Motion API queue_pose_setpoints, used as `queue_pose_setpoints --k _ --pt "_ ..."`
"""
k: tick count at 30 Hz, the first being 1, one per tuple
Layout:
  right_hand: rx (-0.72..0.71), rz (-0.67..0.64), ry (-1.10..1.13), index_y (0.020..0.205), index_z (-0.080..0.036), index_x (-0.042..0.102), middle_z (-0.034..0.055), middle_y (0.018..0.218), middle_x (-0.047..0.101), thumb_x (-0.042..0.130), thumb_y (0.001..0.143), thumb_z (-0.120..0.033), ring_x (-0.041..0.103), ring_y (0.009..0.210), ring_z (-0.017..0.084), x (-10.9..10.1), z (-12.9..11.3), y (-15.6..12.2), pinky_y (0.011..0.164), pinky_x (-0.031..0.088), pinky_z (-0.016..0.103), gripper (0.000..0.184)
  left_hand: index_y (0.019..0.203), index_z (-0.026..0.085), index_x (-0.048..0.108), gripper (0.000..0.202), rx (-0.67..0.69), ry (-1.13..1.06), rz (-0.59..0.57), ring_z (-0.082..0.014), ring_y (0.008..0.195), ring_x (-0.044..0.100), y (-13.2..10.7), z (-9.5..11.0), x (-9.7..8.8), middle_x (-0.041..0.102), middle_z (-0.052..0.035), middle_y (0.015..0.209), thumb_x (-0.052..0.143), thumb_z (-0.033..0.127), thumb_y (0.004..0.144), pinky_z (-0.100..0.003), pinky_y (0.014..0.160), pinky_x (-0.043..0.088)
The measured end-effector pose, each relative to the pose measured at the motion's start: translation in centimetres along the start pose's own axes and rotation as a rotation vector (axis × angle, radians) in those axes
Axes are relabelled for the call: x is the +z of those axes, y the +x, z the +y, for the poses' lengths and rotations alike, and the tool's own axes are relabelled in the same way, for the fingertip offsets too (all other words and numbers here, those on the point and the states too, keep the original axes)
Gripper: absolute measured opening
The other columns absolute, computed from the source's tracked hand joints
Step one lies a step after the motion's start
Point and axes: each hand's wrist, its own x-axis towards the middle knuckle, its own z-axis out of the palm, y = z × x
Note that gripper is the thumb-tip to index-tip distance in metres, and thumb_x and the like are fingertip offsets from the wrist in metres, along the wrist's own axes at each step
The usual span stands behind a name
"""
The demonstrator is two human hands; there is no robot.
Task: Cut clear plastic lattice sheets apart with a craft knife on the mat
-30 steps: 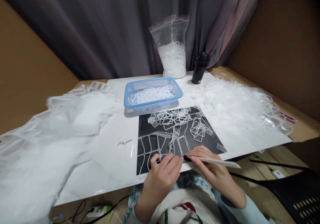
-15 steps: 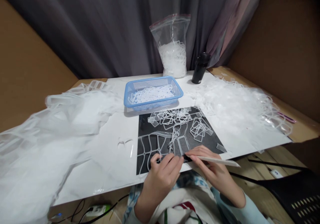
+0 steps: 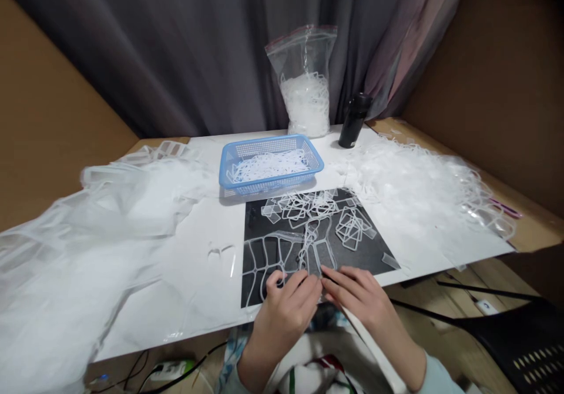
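A translucent plastic frame sheet (image 3: 282,252) with window-like openings lies on the black mat (image 3: 352,258). At the mat's near edge, my left hand (image 3: 284,305) is closed, its fingertips pressed together on the sheet's near end. My right hand (image 3: 368,300) meets it there, thumb and fingers closed. A long, flat white strip-like tool (image 3: 372,347) passes under the right palm and slants down over the lap; its tip is hidden by the fingers. Several thin plastic outline pieces (image 3: 351,229) are piled on the mat's far part.
Behind the mat stands a blue basket (image 3: 227,174) of white plastic outlines. Farther back are a zip bag (image 3: 304,106) of similar pieces and a black bottle (image 3: 353,121). Heaps of translucent sheets (image 3: 132,206) lie left, and loose plastic pieces (image 3: 418,188) right.
The white tool has swung from pointing right to slanting down toward the lap. My right hand has turned, with its fingers now nearer the left fingertips. My left hand is nearly unmoved.
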Motion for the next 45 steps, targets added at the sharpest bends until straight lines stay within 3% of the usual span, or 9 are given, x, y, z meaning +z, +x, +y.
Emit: queue_pose_setpoints --k 8,15,22,25,29,32,36,41,45 --pt "-0.038 0.067 -0.076 0.120 -0.017 0.066 0.0110 0.130 0.068 0.052 0.102 -0.013 0.060 0.104 0.026 0.0 1.4 0.8 0.086 0.049 0.042 0.023 0.107 0.016 0.067 0.027 -0.005 -0.003 -0.013 -0.0159 0.095 0.063 0.0 0.0 -0.2 0.075 -0.0005 0.096 0.040 0.023 0.107 -0.039 0.088 0.029" --pt "0.018 0.172 -0.003 0.119 -0.020 0.069 0.0096 0.124 0.071 0.054 0.102 -0.025 0.061 0.103 0.027 -4.3 9.0 7.0 0.089 0.049 0.044 0.023 0.117 0.016 0.064 0.022 0.001 -0.024 -0.048 -0.0185 0.094 0.062 -0.3 -0.2 0.0 0.074 -0.0021 0.100 0.047 0.020 0.103 -0.040 0.088 0.031" --pt "0.128 0.160 0.269 0.107 -0.017 0.072 0.0142 0.113 0.072 0.049 0.102 -0.050 0.062 0.099 0.029 -4.1 14.9 13.8 0.089 0.048 0.045 0.040 0.120 0.013 0.061 0.029 0.018 -0.055 -0.136 -0.0235 0.092 0.061 -0.4 -0.4 -0.1 0.071 -0.0061 0.103 0.052 0.011 0.093 -0.039 0.084 0.044" --pt "0.174 -0.001 0.454 0.095 -0.014 0.073 0.0126 0.095 0.074 0.046 0.098 -0.064 0.066 0.080 0.023 -3.9 16.6 15.5 0.074 0.052 0.036 0.057 0.118 0.015 0.062 0.031 0.014 -0.081 -0.166 -0.0225 0.090 0.061 -0.2 -0.4 -0.8 0.069 -0.0058 0.102 0.058 0.008 0.087 -0.035 0.082 0.049" --pt "0.193 -0.399 0.707 0.091 -0.011 0.074 0.0046 0.059 0.067 0.051 0.089 -0.075 0.062 0.052 0.016 -3.7 17.6 15.8 0.055 0.051 0.028 0.069 0.113 0.024 0.065 0.032 -0.156 -0.346 -0.337 -0.0188 0.094 0.062 0.5 -0.7 -2.0 0.067 -0.0014 0.103 0.069 0.010 0.084 -0.033 0.086 0.051" --pt "0.217 -0.600 0.843 0.098 -0.010 0.072 0.0073 0.065 0.072 0.052 0.087 -0.078 0.062 0.046 0.014 -3.2 17.7 15.2 0.048 0.049 0.025 0.071 0.106 0.027 0.069 0.018 -0.322 -0.590 -0.445 -0.0156 0.093 0.064 1.5 -1.6 -3.0 0.068 0.0010 0.099 0.068 0.018 0.091 -0.029 0.085 0.051" --pt "0.268 -0.617 0.962 0.108 -0.011 0.069 0.0064 0.069 0.072 0.054 0.089 -0.074 0.053 0.038 0.008 -2.3 18.1 14.8 0.041 0.038 0.020 0.067 0.103 0.028 0.071 0.013 -0.407 -0.607 -0.285 -0.0130 0.088 0.066 4.1 -3.3 -4.6 0.069 0.0011 0.097 0.059 0.025 0.098 -0.025 0.077 0.052" --pt "0.304 -0.445 1.096 0.101 -0.010 0.072 -0.0073 0.044 0.049 0.059 0.090 -0.068 0.034 0.035 0.005 -1.3 18.6 15.0 0.038 0.023 0.019 0.061 0.101 0.026 0.071 0.012 -0.396 -0.364 0.045 -0.0144 0.081 0.065 8.5 -4.2 -7.7 0.071 -0.0002 0.095 0.061 0.031 0.097 -0.026 0.071 0.052" --pt "0.315 -0.290 1.234 0.100 -0.012 0.071 -0.0087 0.043 0.046 0.062 0.087 -0.068 0.024 0.034 0.004 -1.6 18.8 15.2 0.038 0.015 0.020 0.058 0.099 0.026 0.072 0.011 -0.299 -0.221 0.118 -0.0113 0.075 0.063 13.5 -4.0 -10.1 0.072 0.0019 0.094 0.064 0.031 0.095 -0.023 0.067 0.050"
